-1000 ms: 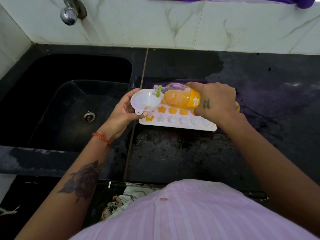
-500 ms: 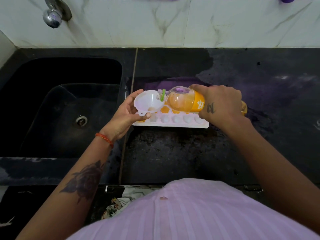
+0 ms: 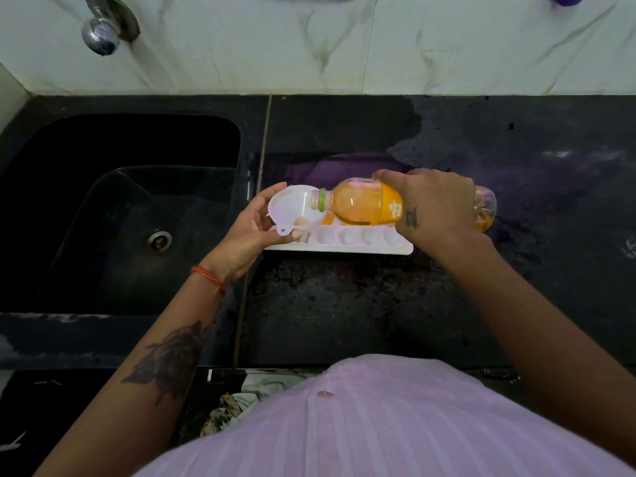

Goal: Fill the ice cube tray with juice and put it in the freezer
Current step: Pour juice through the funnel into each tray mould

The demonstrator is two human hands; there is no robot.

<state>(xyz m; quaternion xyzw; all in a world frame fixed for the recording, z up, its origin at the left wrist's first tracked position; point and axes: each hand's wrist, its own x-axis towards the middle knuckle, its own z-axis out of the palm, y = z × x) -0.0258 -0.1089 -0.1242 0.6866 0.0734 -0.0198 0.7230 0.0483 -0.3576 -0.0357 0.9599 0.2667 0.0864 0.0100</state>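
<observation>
Our right hand (image 3: 435, 208) grips the juice bottle (image 3: 361, 206) lying nearly level, neck pointing left into the white funnel (image 3: 292, 208). Our left hand (image 3: 254, 228) holds that funnel over the left end of the ice cube tray (image 3: 347, 244) on the black bench (image 3: 344, 304).

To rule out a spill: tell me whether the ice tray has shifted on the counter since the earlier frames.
No. The ice tray still has its left end just right of the counter seam, as before. Only the camera view has shifted.
</observation>
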